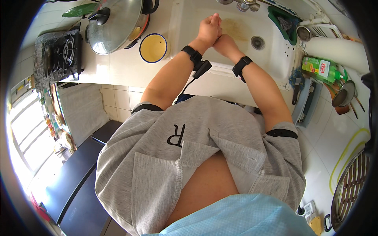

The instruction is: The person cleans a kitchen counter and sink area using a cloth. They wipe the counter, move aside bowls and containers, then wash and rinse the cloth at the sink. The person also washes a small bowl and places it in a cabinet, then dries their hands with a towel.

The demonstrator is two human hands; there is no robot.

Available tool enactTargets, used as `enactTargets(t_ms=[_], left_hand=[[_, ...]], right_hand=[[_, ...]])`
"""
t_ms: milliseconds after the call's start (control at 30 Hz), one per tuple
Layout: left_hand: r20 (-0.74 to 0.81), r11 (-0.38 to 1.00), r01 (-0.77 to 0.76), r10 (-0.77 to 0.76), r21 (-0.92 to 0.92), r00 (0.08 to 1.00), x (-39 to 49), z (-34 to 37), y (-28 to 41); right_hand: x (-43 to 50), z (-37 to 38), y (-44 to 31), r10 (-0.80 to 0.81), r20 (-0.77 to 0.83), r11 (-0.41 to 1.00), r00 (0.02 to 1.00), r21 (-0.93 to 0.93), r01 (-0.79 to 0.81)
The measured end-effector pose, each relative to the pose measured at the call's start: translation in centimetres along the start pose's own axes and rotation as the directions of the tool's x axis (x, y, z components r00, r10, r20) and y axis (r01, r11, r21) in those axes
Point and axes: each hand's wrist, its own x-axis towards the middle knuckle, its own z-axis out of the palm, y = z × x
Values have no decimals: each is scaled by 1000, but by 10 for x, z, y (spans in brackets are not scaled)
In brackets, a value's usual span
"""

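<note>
Above the white sink basin [195, 17], my left hand [209, 29] and my right hand [226, 44] are pressed together, with fingers curled inward. Whether anything lies between them is hidden. Each wrist wears a black strap; a cable runs from the strap on the picture's left. A brownish stain [236, 29] marks the basin floor beside the hands. Right of it is the metal drain strainer [257, 43]. The faucet [246, 5] stands at the top edge of the sink.
An enamel basin [153, 48] with a blue rim and a lidded pan [115, 26] stand left of the sink. Farther left is a gas stove [66, 53]. A green corner strainer [283, 25], a green dish soap bottle [320, 69] and a knife holder [307, 101] are at the right.
</note>
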Motion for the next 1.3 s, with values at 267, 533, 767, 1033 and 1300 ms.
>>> enactTargets(t_ms=[267, 533, 767, 1033, 1300], left_hand=[[-233, 967, 5, -67, -256, 970, 9, -5, -22], [-270, 829, 156, -345, -537, 899, 17, -37, -49], [-59, 894, 342, -373, -289, 926, 1, -63, -54], [-58, 951, 285, -293, -121, 954, -17, -85, -41], [321, 730, -436, 304, 527, 897, -63, -97, -16]], right_hand=[[-9, -6, -7, 46, -121, 951, 992, -299, -81], [-2, -7, 51, -414, -322, 910, 852, -133, 392], [-15, -25, 64, 13, -94, 763, 996, 644, 51], [-12, 5, 51, -73, -447, 981, 892, 127, 143], [-34, 13, -18, -212, -598, 964, 773, 1, 265]])
